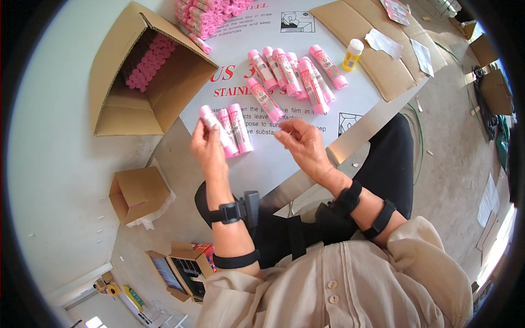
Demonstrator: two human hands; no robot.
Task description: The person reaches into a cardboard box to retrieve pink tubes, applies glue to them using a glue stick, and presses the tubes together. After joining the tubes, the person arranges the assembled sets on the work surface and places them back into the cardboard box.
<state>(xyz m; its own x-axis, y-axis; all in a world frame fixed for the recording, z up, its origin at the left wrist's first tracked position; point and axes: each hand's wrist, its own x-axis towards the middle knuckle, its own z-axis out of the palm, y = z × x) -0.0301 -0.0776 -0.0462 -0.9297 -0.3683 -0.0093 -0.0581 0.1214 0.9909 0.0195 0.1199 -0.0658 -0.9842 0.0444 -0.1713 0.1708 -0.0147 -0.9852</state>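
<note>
My left hand grips a pink-ended tube with a printed wrap, tilted beside two similar tubes that stand side by side on the sheet-covered table. Just below a loose pink tube, my right hand hovers over the near part of the table. Its fingers are bent and a little apart, with nothing seen between them. Farther off lies a loose group of several such tubes. The palm side of the right hand is hidden.
An open cardboard box at the left holds many pink tubes. A pile of them lies at the table's far edge. To the right are a yellow bottle with a white cap and flattened cardboard. A smaller box sits below.
</note>
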